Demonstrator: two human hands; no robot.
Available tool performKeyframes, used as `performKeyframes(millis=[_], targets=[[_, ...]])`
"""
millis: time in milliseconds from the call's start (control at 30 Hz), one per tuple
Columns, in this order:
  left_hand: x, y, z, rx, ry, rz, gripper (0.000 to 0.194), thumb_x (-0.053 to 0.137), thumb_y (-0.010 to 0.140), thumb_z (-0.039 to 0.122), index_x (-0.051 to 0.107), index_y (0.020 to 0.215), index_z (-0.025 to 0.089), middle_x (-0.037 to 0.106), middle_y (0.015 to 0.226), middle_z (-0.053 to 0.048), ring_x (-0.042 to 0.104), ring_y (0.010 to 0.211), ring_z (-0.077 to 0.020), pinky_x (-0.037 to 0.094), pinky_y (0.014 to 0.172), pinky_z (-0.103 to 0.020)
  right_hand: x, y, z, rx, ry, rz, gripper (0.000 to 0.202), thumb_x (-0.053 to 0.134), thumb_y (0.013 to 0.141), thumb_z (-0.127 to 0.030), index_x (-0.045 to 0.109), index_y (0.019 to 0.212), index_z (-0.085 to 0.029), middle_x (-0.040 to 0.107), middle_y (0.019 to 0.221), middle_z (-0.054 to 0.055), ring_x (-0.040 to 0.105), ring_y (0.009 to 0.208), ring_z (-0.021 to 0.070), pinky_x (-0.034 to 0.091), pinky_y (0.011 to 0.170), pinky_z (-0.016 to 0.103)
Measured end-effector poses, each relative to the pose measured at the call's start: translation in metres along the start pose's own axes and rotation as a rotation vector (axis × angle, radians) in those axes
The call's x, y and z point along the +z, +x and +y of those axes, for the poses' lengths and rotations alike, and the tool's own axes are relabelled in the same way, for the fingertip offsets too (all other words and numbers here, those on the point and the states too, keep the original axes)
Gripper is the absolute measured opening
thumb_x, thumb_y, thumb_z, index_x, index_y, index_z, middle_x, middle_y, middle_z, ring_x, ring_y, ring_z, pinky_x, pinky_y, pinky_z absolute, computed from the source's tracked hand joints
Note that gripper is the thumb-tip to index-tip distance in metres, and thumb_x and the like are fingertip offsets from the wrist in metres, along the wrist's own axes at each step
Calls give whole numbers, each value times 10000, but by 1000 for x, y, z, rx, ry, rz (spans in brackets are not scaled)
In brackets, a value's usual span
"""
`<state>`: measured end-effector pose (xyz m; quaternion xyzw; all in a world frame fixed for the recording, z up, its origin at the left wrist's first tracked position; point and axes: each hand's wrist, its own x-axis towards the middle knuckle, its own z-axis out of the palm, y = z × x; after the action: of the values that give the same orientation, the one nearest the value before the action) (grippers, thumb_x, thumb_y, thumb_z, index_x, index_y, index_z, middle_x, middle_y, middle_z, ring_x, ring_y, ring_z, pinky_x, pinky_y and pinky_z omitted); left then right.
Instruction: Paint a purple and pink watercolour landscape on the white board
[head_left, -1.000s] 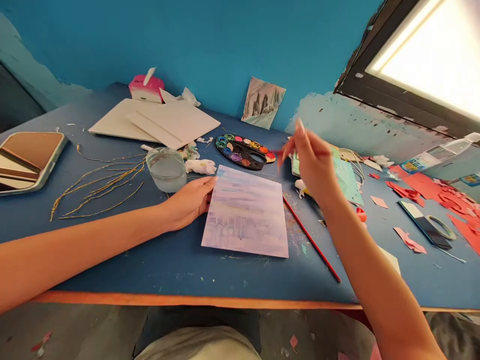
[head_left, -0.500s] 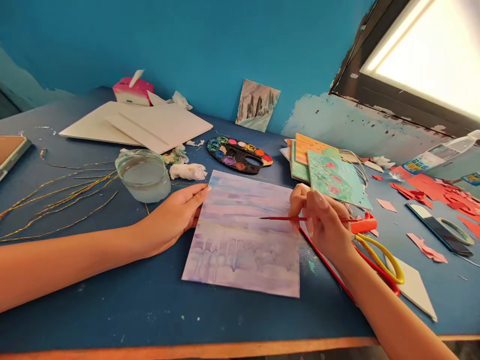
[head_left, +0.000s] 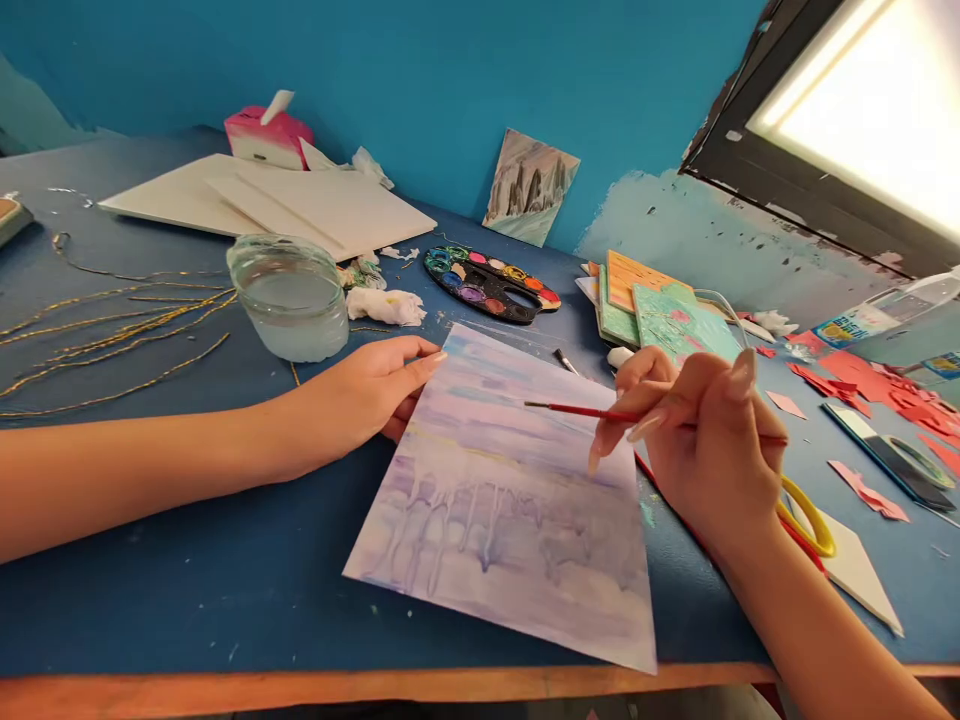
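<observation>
my right hand (head_left: 709, 440) has come down from near the palette (head_left: 491, 285).
its fingers are pinched round the red brush (head_left: 577, 411), above the painting (head_left: 510, 520); my left hand (head_left: 356, 400) grips that sheet's left edge, over the blue table (head_left: 187, 600).

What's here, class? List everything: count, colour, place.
Painting: one, lilac, centre
Brushes: at least two, red, centre
Palette: one, black, beyond painting
Jar: one, clear, left
Wads: several, white, near jar
Strands: several, yellow, left
Boards: several, white, back left, right
Tissue box: one, pink, back left
Canvas: one, grey, back centre
Pictures: several, multicoloured, right
Scissors: one, yellow-red, right
Bottle: one, clear, right
Scraps: many, red, right
Phone: one, black, right
Tape: one, pale, on phone
Panel: one, white, upper right
Wall: one, blue, back
Table: one, blue, below
Object: one, brown, left edge
Left hand: one, gripping painting
Right hand: one, holding brush
</observation>
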<state>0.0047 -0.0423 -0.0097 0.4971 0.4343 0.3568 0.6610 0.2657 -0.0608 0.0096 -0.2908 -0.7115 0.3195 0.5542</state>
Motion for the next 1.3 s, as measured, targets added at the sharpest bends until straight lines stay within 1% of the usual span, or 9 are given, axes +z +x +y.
performKeyframes(millis=[133, 200, 333, 500, 600, 733, 867, 1033, 1300], targets=[[-2, 0, -2, 17, 66, -47, 132, 499, 1030, 344, 496, 1044, 213, 648, 591, 18, 667, 477, -176, 480, 355, -170, 8, 6, -9, 69, 61, 17, 423, 553, 1013, -414, 714, 666, -234, 658, 651, -8, 577, 475, 103, 493, 510, 301], [-2, 0, -1, -2, 111, -75, 132, 420, 1049, 340, 455, 1087, 218, 661, 564, -5, 650, 422, -213, 492, 321, -221, 11, 10, -16, 128, 56, -47, 414, 555, 1016, -391, 727, 675, -232, 641, 628, -6, 597, 517, 109, 483, 499, 284], [-1, -2, 2, -22, 247, -113, 162, 331, 1061, 350, 417, 1091, 216, 605, 428, -15, 576, 312, -232, 404, 252, -202, 23, 15, -27, 194, -53, -240, 371, 576, 1011, -379, 729, 709, -226, 690, 679, -2, 623, 619, 112, 510, 654, 292], [-1, -6, 0, -22, 240, -88, 270, 413, 1050, 461, 466, 1168, 225, 480, 325, 58, 394, 188, -166, 253, 222, -157, 37, 11, -22, 54, -148, -337, 516, 480, 1055, -363, 577, 576, -198, 643, 585, -15, 578, 610, 116, 412, 691, 326], [-1, -7, -3, -16, 189, -91, 342, 452, 1027, 507, 494, 1213, 224, 469, 318, 57, 371, 183, -162, 237, 220, -168, 39, 7, -20, -51, -212, -355, 562, 393, 1085, -341, 480, 553, -181, 613, 556, -31, 562, 600, 106, 363, 730, 349], [-2, -7, -4, -9, 172, -102, 387, 459, 1020, 508, 498, 1267, 212, 467, 315, 54, 347, 178, -162, 237, 225, -185, 37, 4, -21, -67, -313, -402, 503, 420, 1076, -340, 546, 610, -199, 666, 634, -23, 583, 648, 128, 355, 773, 371], [-1, -6, -4, -1, 183, -104, 343, 420, 1035, 464, 492, 1260, 215, 478, 323, 51, 390, 193, -171, 239, 241, -186, 37, 1, -21, -70, -362, -410, 466, 472, 1051, -328, 620, 621, -229, 662, 632, -1, 590, 670, 164, 377, 759, 378], [-2, -4, -5, 3, 168, -93, 271, 446, 1029, 458, 513, 1169, 235, 523, 360, 43, 452, 222, -183, 277, 262, -192, 37, -4, -24, -72, -385, -410, 465, 473, 1047, -326, 617, 614, -236, 605, 567, 0, 613, 685, 180, 385, 777, 391], [0, -3, -6, 10, 97, -102, 204, 443, 1039, 396, 524, 1143, 241, 591, 439, 34, 498, 266, -170, 333, 308, -195, 40, -5, -22, -93, -362, -419, 428, 451, 1056, -273, 582, 653, -216, 710, 743, -22, 625, 700, 152, 368, 793, 407]])
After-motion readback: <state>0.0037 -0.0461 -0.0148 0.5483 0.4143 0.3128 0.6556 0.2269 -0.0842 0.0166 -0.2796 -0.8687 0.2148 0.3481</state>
